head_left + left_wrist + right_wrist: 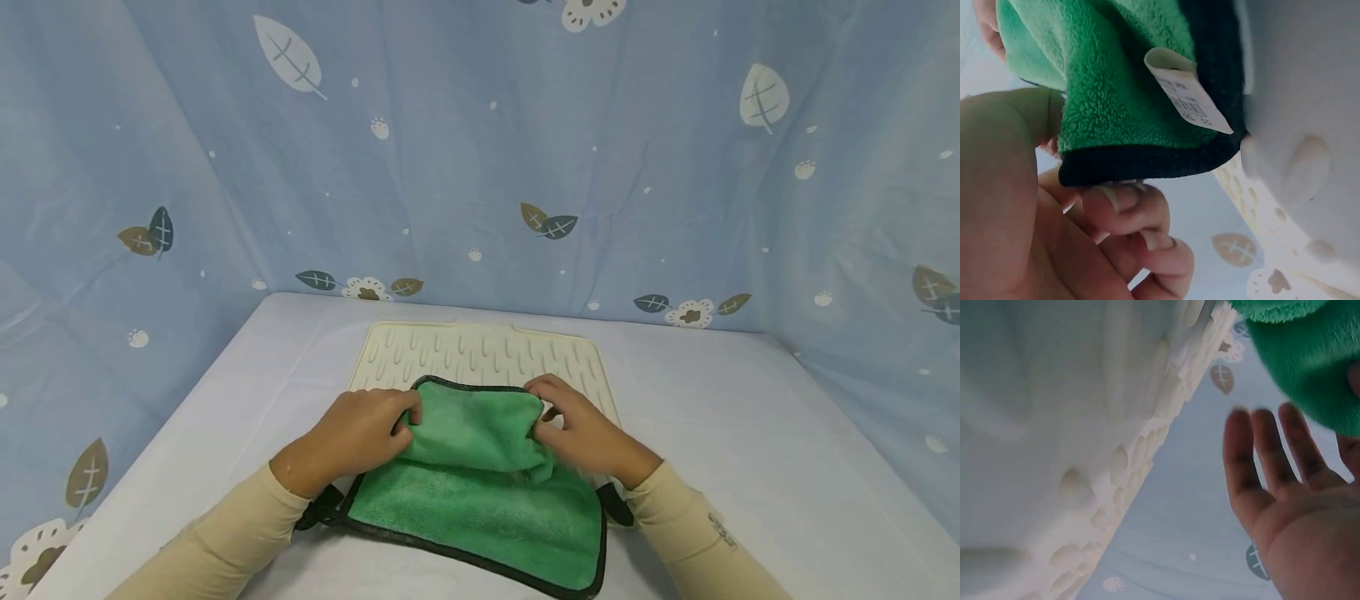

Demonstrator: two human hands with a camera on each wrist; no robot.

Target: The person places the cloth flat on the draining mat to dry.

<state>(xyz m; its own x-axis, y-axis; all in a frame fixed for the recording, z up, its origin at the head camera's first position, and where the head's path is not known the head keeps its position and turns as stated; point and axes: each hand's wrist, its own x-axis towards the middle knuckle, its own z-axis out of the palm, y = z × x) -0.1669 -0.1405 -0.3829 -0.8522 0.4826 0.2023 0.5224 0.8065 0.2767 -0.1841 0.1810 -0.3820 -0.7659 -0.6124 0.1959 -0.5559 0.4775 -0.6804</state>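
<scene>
A green plush towel [480, 517] with black edging lies over a cream ridged mat [480, 350], its upper part lifted and doubled over. My left hand [365, 429] pinches the raised part at its left side. In the left wrist view, a white printed tag [1188, 97] sticks out near the towel's bound corner, with curled fingers [1125, 209] just below the edging. My right hand [573, 425] grips the raised part at its right edge. The right wrist view shows three outer fingers [1272, 450] of that hand stretched out, away from the cloth.
The mat lies on a white-covered table [690, 392]. A blue curtain [450, 150] with leaf and flower prints hangs behind the table and along both sides. Dark straps [321, 508] are at the wrists, beside the towel.
</scene>
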